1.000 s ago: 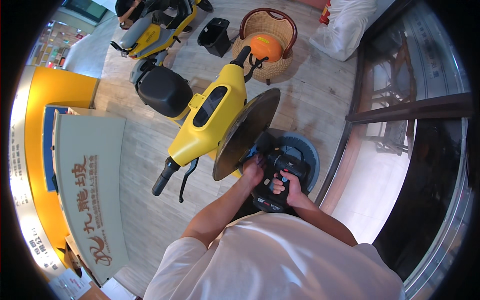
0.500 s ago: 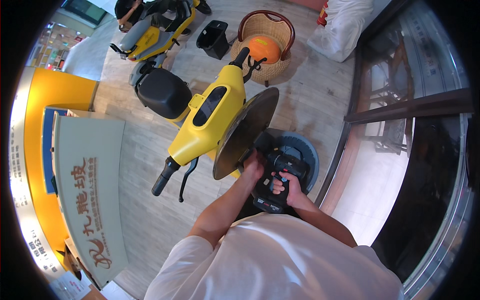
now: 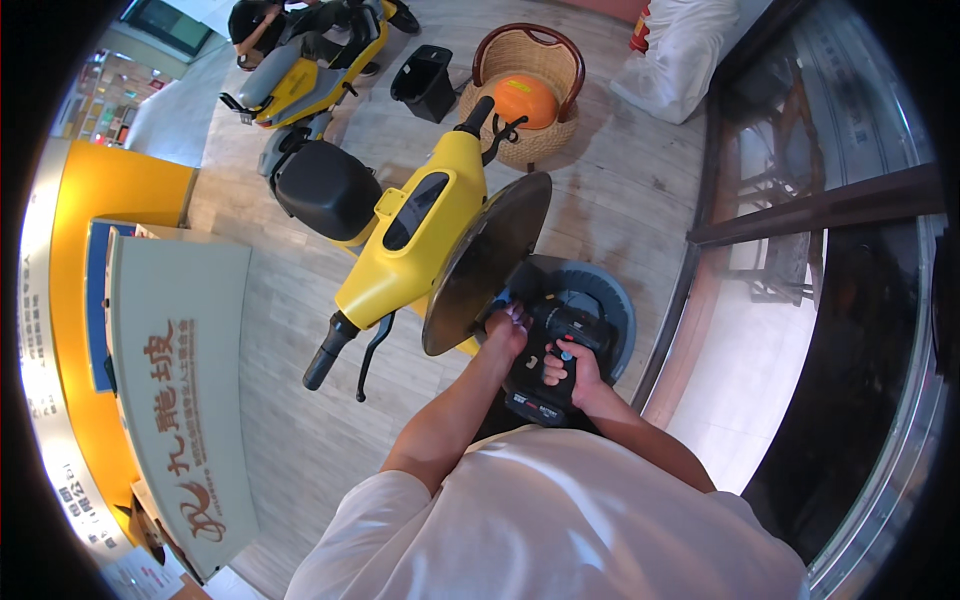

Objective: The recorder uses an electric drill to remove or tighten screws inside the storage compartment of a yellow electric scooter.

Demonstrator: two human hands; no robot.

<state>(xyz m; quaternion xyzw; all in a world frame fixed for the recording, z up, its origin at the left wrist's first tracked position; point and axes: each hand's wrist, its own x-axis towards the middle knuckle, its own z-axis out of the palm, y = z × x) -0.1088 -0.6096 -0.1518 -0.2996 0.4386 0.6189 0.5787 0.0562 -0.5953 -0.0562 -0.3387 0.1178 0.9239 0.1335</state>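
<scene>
My right hand [image 3: 578, 372] is wrapped round the handle of a black cordless drill [image 3: 580, 330], its battery pack [image 3: 534, 408] at the bottom close to my shirt. My left hand [image 3: 508, 328] is beside the drill, below the dark round panel [image 3: 490, 262] on the front of a yellow scooter [image 3: 408, 238]. Its fingers are curled; what they hold, if anything, is hidden. Behind the drill curves a grey round rim [image 3: 622, 300]. The drill's front end cannot be made out against the dark parts.
Handlebar grips stick out, with a brake lever [image 3: 374, 358] near my left arm. Beyond stand a wicker chair [image 3: 530, 140] with an orange helmet [image 3: 525, 100], a black bin [image 3: 424, 85] and another yellow scooter [image 3: 300, 85] beside a person. A white counter [image 3: 180, 290] is left, glass doors [image 3: 815, 205] right.
My left hand has turned slightly, and more of its fingertips show beside the drill. My right hand keeps its hold on the drill. The whole view has shifted a little.
</scene>
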